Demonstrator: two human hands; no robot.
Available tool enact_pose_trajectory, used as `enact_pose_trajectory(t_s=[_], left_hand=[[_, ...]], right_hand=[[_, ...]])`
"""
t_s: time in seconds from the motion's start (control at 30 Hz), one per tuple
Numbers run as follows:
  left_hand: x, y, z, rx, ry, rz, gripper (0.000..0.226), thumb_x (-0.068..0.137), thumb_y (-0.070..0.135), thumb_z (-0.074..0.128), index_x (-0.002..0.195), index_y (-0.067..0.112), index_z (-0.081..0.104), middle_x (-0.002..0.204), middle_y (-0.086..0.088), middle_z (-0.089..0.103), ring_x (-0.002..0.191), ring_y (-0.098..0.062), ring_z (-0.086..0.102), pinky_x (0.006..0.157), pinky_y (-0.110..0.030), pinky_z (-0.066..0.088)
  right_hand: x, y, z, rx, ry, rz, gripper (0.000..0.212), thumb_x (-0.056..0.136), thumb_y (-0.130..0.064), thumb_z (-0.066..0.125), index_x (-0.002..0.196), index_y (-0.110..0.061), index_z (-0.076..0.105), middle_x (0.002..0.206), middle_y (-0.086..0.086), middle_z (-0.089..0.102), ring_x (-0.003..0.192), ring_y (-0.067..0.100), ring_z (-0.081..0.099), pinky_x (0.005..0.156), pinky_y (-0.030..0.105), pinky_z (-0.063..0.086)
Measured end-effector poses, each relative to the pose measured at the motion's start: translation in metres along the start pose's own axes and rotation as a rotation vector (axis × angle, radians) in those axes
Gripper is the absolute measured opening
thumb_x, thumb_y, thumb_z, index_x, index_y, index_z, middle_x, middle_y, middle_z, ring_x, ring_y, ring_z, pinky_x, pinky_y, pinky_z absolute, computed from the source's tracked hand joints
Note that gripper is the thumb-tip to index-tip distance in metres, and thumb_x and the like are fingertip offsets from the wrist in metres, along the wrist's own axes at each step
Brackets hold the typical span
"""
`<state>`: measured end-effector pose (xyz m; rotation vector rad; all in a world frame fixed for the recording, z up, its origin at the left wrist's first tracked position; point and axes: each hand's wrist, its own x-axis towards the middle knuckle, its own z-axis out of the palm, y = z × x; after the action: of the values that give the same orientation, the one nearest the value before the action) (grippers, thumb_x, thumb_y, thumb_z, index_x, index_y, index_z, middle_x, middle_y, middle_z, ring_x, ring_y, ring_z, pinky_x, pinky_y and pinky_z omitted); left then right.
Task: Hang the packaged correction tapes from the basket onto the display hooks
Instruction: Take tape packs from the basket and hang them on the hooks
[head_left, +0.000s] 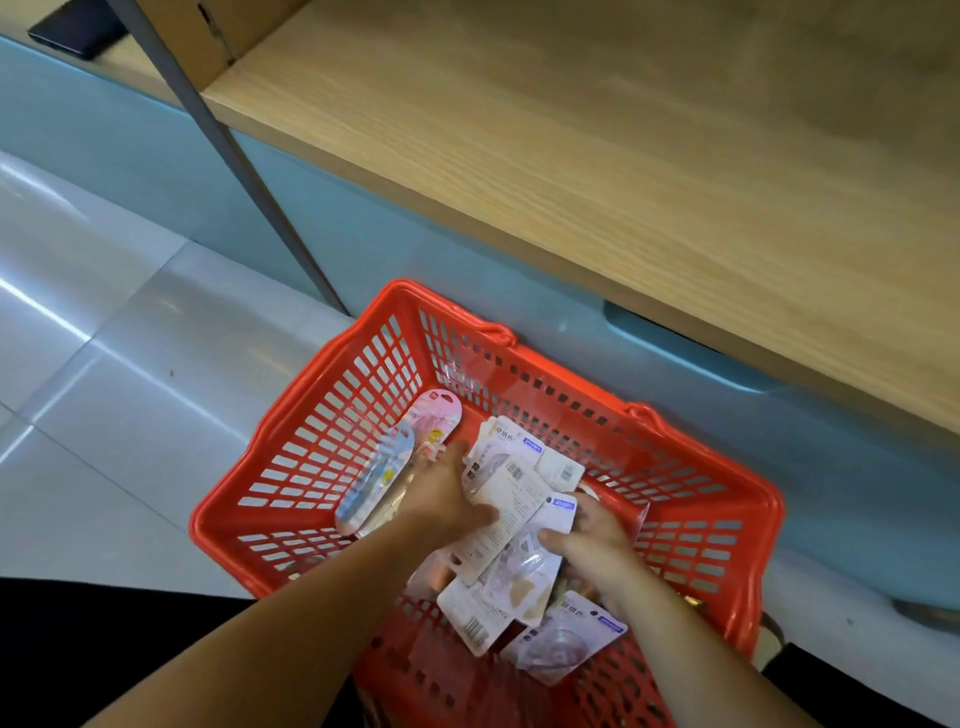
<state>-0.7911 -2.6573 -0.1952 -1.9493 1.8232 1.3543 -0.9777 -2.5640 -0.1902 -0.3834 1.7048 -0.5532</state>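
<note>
Head view: I am looking down into a red basket (332, 415) on the tiled floor (104, 338), just beside a pale blue cabinet base (363, 244) under a wooden shelf (623, 156).
Task's thing: the packaged correction tapes (511, 499) sit in the middle of the basket as a loose fan of white cards, held between both hands. A spare pack (566, 642) lies nearer me.
Other stock: two long blister packs (400, 462), one pink and one blue, lean on the basket's left wall.
Left hand (441, 493): it grasps the fan's left edge, thumb across a card face. The fingers run off behind the cards, blurred.
Right hand (592, 535): fingers curled round the fan's right side, thumb pressed on a clear blister.
Display hooks: not in view.
Step in hand: I judge this to be gathering a bundle before lifting it out.
Doing it well: I would square the cards first, all faces one way and the hang holes lined up. I would pinch on the card rather than the slick blisters. I would take a modest stack only, and lift straight up so no corner catches the mesh.
</note>
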Motion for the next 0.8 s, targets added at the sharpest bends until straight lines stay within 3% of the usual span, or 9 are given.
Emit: enact_pose_trajectory(t_s=[0.07,0.17,0.27,0.47,0.57,0.63,0.7,0.73,0.8], left_hand=[[0.005,0.002,0.004,0.022,-0.028,0.005,0.112,0.065,0.045,0.095,0.157,0.036,0.03,0.151,-0.006,0.046,0.131,-0.026,0.054,0.108,-0.038,0.049],[0.011,0.002,0.006,0.084,-0.055,0.019,0.11,0.07,0.051,0.091,0.159,0.027,0.031,0.153,-0.001,0.044,0.142,-0.023,0.041,0.116,-0.04,0.042],[0.01,0.005,0.005,0.094,-0.055,0.048,0.095,0.076,0.053,0.086,0.154,0.023,0.04,0.145,0.001,0.041,0.139,-0.022,0.039,0.115,-0.04,0.042],[-0.007,-0.005,-0.004,0.12,0.142,0.143,0.072,0.081,0.059,0.077,0.14,0.025,0.052,0.138,0.002,0.046,0.13,-0.024,0.049,0.108,-0.042,0.046],[-0.017,-0.011,-0.018,-0.01,0.156,0.119,0.056,0.081,0.053,0.08,0.124,0.027,0.056,0.118,0.009,0.058,0.112,-0.02,0.063,0.095,-0.042,0.056],[-0.025,-0.012,-0.026,-0.138,0.12,0.117,0.045,0.085,0.042,0.081,0.118,0.026,0.054,0.104,0.016,0.065,0.098,-0.013,0.069,0.084,-0.033,0.06],[-0.034,-0.012,-0.035,-0.197,0.129,0.142,0.038,0.09,0.033,0.08,0.115,0.026,0.052,0.098,0.019,0.065,0.088,-0.005,0.066,0.072,-0.017,0.054],[-0.04,-0.01,-0.04,-0.219,0.135,0.157,0.036,0.092,0.03,0.078,0.117,0.026,0.052,0.099,0.018,0.065,0.089,-0.005,0.066,0.07,-0.015,0.052],[-0.048,-0.009,-0.049,-0.221,0.133,0.191,0.039,0.094,0.03,0.073,0.129,0.024,0.056,0.113,0.011,0.069,0.104,-0.015,0.069,0.085,-0.029,0.059]], right_hand=[[0.003,0.002,0.0,0.027,0.024,-0.003,0.041,0.088,0.011,0.07,0.112,-0.022,0.068,0.098,-0.002,0.078,0.087,0.022,0.077,0.066,0.037,0.062],[0.004,0.0,-0.001,0.057,0.026,-0.002,0.042,0.088,0.011,0.069,0.109,-0.025,0.068,0.1,-0.003,0.079,0.092,0.026,0.077,0.068,0.038,0.061],[0.001,-0.003,0.0,0.084,0.037,0.001,0.041,0.091,0.006,0.068,0.109,-0.031,0.067,0.099,-0.003,0.079,0.088,0.031,0.077,0.045,0.025,0.049],[-0.01,-0.014,0.003,0.099,0.107,-0.079,0.038,0.093,0.002,0.061,0.113,-0.03,0.064,0.092,0.002,0.08,0.084,0.034,0.078,0.061,0.041,0.057],[-0.024,-0.024,0.001,0.12,0.108,-0.135,0.042,0.093,0.003,0.059,0.118,-0.029,0.064,0.096,0.001,0.079,0.087,0.027,0.076,0.062,0.037,0.058],[-0.033,-0.034,-0.001,0.128,0.12,-0.195,0.042,0.093,0.005,0.06,0.122,-0.025,0.063,0.099,0.001,0.078,0.088,0.022,0.075,0.064,0.033,0.058],[-0.042,-0.046,-0.005,0.151,0.145,-0.249,0.041,0.093,0.008,0.06,0.124,-0.019,0.062,0.104,0.005,0.077,0.09,0.021,0.075,0.074,0.034,0.059],[-0.047,-0.052,-0.007,0.158,0.154,-0.267,0.039,0.094,0.008,0.06,0.123,-0.017,0.063,0.104,0.009,0.077,0.089,0.023,0.074,0.076,0.035,0.059],[-0.059,-0.065,-0.011,0.145,0.166,-0.296,0.036,0.094,0.006,0.06,0.122,-0.016,0.065,0.103,0.013,0.076,0.088,0.028,0.074,0.076,0.036,0.058]])
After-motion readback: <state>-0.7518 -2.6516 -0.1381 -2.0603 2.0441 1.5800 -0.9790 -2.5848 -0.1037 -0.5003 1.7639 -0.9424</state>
